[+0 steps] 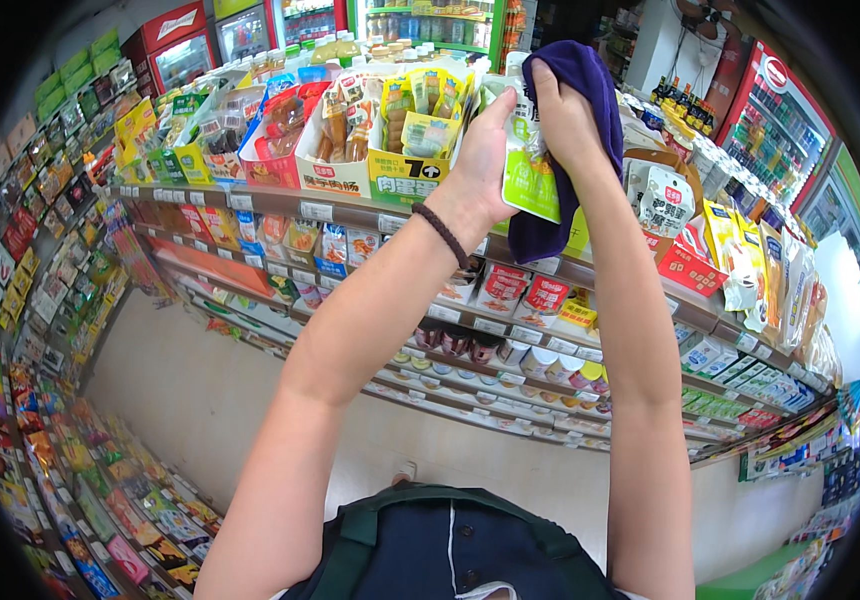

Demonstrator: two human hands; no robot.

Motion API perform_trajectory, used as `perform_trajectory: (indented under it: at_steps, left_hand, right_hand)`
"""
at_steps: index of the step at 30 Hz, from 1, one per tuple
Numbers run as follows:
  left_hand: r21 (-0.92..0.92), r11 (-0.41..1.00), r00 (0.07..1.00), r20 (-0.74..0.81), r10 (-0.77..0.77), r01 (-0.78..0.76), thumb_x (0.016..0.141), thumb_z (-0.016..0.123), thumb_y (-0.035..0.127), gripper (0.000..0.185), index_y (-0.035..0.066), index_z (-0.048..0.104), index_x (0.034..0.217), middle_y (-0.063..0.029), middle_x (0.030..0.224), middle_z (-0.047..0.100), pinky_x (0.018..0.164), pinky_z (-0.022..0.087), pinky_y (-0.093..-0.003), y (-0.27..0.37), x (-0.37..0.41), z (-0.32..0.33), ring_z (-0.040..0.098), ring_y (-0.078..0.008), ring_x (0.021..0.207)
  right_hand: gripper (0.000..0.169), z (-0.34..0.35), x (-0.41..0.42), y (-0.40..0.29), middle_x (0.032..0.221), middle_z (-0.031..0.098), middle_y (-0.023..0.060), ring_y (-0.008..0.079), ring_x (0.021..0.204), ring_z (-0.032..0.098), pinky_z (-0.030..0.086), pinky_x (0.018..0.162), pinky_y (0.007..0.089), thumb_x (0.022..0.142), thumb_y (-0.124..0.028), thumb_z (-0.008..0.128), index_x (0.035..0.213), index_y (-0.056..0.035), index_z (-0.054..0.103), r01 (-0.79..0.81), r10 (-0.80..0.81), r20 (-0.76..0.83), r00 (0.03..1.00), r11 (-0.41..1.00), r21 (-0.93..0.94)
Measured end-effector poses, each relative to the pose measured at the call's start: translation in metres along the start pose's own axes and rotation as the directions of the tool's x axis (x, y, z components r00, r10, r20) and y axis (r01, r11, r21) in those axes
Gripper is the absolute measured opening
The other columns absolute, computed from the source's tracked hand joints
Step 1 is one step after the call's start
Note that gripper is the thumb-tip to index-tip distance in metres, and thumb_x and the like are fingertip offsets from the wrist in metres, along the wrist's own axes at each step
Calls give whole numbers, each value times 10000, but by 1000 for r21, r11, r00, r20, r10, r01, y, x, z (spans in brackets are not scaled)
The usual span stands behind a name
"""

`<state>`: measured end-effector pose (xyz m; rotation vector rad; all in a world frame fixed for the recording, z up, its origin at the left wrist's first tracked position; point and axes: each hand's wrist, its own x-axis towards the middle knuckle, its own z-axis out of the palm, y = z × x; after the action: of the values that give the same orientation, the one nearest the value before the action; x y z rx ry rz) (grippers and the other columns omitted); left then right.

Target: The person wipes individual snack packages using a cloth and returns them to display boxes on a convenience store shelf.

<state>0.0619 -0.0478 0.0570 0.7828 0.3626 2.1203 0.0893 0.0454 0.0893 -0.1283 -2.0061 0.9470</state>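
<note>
My left hand point(484, 161) grips the left edge of a green and white snack packet point(531, 176), its thumb on the front. At the packet's upper right, my right hand point(566, 112) is closed on a purple cloth point(602, 82), which hangs down behind the packet. Both hands are raised over the top shelf of a store rack. Just left of them stands a yellow display box point(409, 169) of packaged snacks, beside a white and pink box point(334, 176) of wrapped sausages. A white packet point(666, 202) stands in a box to the right.
Lower shelves hold red and white packets point(503, 289), jars and cartons point(707, 356). Another rack of snack bags point(130, 502) curves along the left. Drinks fridges point(775, 112) and bottles point(681, 105) stand farther back. Pale floor point(197, 375) shows between the racks.
</note>
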Motion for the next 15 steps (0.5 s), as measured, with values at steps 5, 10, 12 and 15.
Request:
perform_trajectory:
  at_steps: [5,10,12,15]
  left_hand:
    - [-18,1000,995,104,-10,12,903,312,376,417,54,527,1057,-116,982,588,862,427,-389,21,8,-41,563,-251,913]
    - [-55,995,995,-55,-89,85,917,298,386,415,79,480,1128,-93,1042,569,851,434,-353,2,-34,-38,552,-201,951]
    - [-74,989,991,-21,-132,130,917,312,394,404,86,487,1111,-54,1041,569,813,452,-321,2,-44,-44,559,-164,927]
    - [-195,970,974,203,-104,144,916,314,376,432,62,458,1175,-112,1124,538,908,403,-377,9,-44,-66,527,-229,1026]
  right_hand:
    - [408,41,-74,-2,903,570,269,355,941,548,399,828,371,897,-315,369,1006,43,531,190,-170,210,963,978,-82]
    - [426,39,-43,7,913,554,248,347,902,509,367,821,353,891,-323,372,971,62,535,-2,1,55,998,1000,26]
    - [450,35,-33,6,733,582,207,298,733,570,420,700,340,905,-337,347,920,69,538,-15,9,-59,998,995,-101]
    - [331,39,-62,-2,1129,472,287,438,999,464,372,845,451,848,-210,415,1093,-7,504,100,15,317,948,933,-345]
